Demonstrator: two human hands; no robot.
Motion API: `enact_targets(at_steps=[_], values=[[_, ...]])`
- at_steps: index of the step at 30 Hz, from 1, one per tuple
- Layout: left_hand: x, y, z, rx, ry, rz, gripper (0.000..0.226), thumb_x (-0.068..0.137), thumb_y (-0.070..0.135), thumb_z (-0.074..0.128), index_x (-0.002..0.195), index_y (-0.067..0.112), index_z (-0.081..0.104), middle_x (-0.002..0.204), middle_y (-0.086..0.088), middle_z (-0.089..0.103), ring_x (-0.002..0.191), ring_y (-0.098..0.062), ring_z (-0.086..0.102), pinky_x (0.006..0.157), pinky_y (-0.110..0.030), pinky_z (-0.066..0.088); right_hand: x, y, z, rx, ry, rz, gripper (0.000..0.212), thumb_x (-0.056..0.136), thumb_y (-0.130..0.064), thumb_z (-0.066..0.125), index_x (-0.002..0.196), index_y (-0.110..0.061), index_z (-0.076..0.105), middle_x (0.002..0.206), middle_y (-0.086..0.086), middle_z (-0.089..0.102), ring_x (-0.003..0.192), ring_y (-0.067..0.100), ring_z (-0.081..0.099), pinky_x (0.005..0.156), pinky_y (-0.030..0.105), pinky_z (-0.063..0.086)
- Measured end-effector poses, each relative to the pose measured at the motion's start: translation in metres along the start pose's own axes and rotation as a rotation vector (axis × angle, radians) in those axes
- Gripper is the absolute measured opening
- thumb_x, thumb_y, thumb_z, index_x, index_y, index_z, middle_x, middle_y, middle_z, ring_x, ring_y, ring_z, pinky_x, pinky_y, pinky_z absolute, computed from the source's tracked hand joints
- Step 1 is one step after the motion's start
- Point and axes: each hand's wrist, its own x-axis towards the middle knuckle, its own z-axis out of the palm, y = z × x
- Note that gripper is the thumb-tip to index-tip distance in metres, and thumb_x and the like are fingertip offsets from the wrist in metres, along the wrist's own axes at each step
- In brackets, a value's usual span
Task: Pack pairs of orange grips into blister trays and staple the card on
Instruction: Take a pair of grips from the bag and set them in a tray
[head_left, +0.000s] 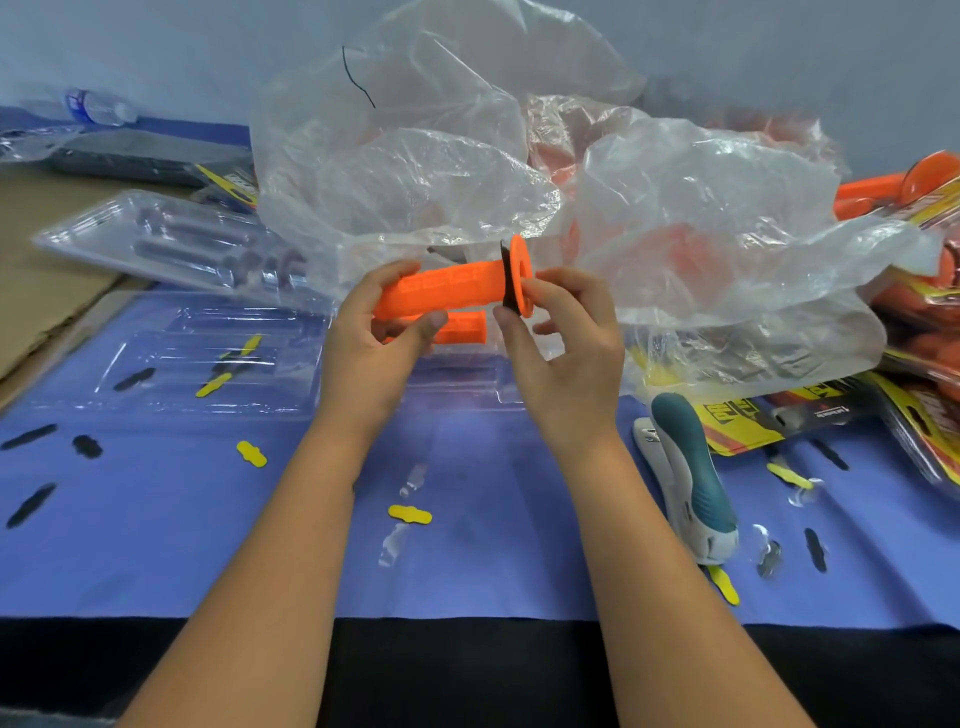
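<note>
Orange is the first thing you notice here: the person has two orange grips up off the table, right in the middle of the view. The left hand (376, 332) is wrapped around both of them, the upper grip (447, 288) lying roughly level with its wide flange pointing right, and a second grip (462, 327) tucked just under it, mostly hidden by the thumb. The right hand (563, 343) is pinching the flange end of the upper grip between thumb and fingertips, where there's a dark ring or piece against the flange that I can't make out. Straight below the hands, on the blue cloth (493, 545), sits a clear blister tray (171, 353) with a few yellow and black cut-out bits lying in it, and it looks like part of another tray edge peeks out under the wrists. More of those little yellow scraps (410, 514) and black ones are scattered over the cloth. A teal and grey stapler (691, 483) lies to the right of the right forearm, near some yellow printed cards (737, 421). Behind everything there's a big crumpled clear plastic bag (519, 182), with more orange grips showing through it. On the far right is a heap of finished packs (924, 322), and a stack of empty trays (171, 239) sits back left.
</note>
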Motion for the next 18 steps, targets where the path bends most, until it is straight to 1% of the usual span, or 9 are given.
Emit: enact_targets(at_steps=[2, 4, 8, 10, 12, 14, 16, 17, 18], values=[[0.000, 0.001, -0.002, -0.002, -0.005, -0.006, 0.040, 0.084, 0.003, 0.072, 0.113, 0.028, 0.059, 0.105, 0.011, 0.061, 0.077, 0.002, 0.063, 0.069, -0.022, 0.057, -0.001, 0.006, 0.000, -0.094, -0.022, -0.061, 0.027, 0.081, -0.014, 0.078, 0.102, 0.000, 0.071, 0.110, 0.015, 0.060, 0.097, 0.028, 0.060, 0.075, 0.040, 0.054], [0.000, 0.001, -0.003, -0.003, -0.013, -0.014, 0.040, 0.083, 0.003, 0.072, 0.109, 0.030, 0.059, 0.099, 0.015, 0.062, 0.075, 0.001, 0.063, 0.068, -0.020, 0.056, -0.002, 0.007, 0.002, -0.129, -0.019, -0.103, 0.025, 0.081, -0.010, 0.077, 0.102, 0.002, 0.070, 0.108, 0.017, 0.062, 0.095, 0.031, 0.061, 0.076, 0.042, 0.054], [-0.002, 0.000, -0.003, 0.025, -0.041, -0.040, 0.037, 0.084, 0.012, 0.074, 0.106, 0.038, 0.059, 0.096, 0.016, 0.062, 0.078, -0.010, 0.064, 0.067, -0.014, 0.052, -0.002, 0.006, 0.002, -0.114, 0.068, -0.111, 0.018, 0.087, 0.000, 0.067, 0.105, 0.004, 0.071, 0.102, 0.016, 0.067, 0.086, 0.031, 0.066, 0.075, 0.043, 0.055], [-0.003, -0.001, -0.003, 0.070, -0.050, -0.040, 0.036, 0.084, 0.016, 0.075, 0.104, 0.041, 0.058, 0.094, 0.020, 0.062, 0.081, -0.010, 0.063, 0.069, -0.018, 0.053, -0.002, 0.005, 0.001, -0.128, 0.089, -0.086, 0.016, 0.087, 0.000, 0.066, 0.102, 0.004, 0.071, 0.100, 0.015, 0.068, 0.084, 0.030, 0.067, 0.076, 0.041, 0.055], [-0.002, -0.001, -0.004, 0.150, -0.049, -0.036, 0.036, 0.082, 0.020, 0.077, 0.104, 0.042, 0.058, 0.091, 0.022, 0.063, 0.082, -0.007, 0.062, 0.076, -0.024, 0.054, -0.002, 0.005, 0.000, -0.143, 0.113, -0.031, 0.013, 0.087, 0.000, 0.066, 0.098, 0.002, 0.072, 0.097, 0.012, 0.069, 0.080, 0.026, 0.067, 0.076, 0.030, 0.054], [0.000, 0.000, -0.009, 0.183, -0.060, -0.030, 0.041, 0.080, 0.020, 0.079, 0.113, 0.036, 0.059, 0.091, 0.016, 0.065, 0.080, -0.004, 0.062, 0.078, -0.023, 0.052, -0.001, 0.005, -0.001, -0.142, 0.145, 0.059, 0.010, 0.087, -0.002, 0.066, 0.094, 0.000, 0.072, 0.091, 0.009, 0.069, 0.074, 0.017, 0.064, 0.073, 0.014, 0.046], [0.003, 0.002, -0.017, 0.227, -0.105, -0.027, 0.057, 0.077, 0.023, 0.081, 0.125, 0.034, 0.053, 0.091, 0.011, 0.068, 0.079, 0.000, 0.063, 0.076, -0.017, 0.049, 0.002, 0.006, -0.002, -0.120, 0.179, 0.165, 0.006, 0.087, -0.006, 0.067, 0.090, -0.003, 0.072, 0.084, 0.005, 0.065, 0.070, 0.005, 0.055, 0.069, 0.008, 0.039], [0.003, 0.003, -0.021, 0.297, -0.146, -0.024, 0.067, 0.072, 0.029, 0.084, 0.128, 0.037, 0.048, 0.093, 0.012, 0.069, 0.083, 0.001, 0.063, 0.077, -0.017, 0.048, 0.003, 0.008, -0.003, -0.106, 0.204, 0.221, 0.005, 0.087, -0.008, 0.067, 0.088, -0.005, 0.071, 0.081, 0.002, 0.063, 0.070, 0.003, 0.052, 0.068, 0.007, 0.038], [0.004, 0.005, -0.025, 0.392, -0.203, -0.023, 0.078, 0.065, 0.037, 0.086, 0.129, 0.040, 0.042, 0.098, 0.014, 0.069, 0.091, 0.000, 0.063, 0.082, -0.021, 0.048, 0.004, 0.010, -0.004, -0.090, 0.234, 0.274, 0.005, 0.087, -0.011, 0.068, 0.086, -0.007, 0.071, 0.079, -0.001, 0.061, 0.069, 0.002, 0.051, 0.066, 0.006, 0.037]])
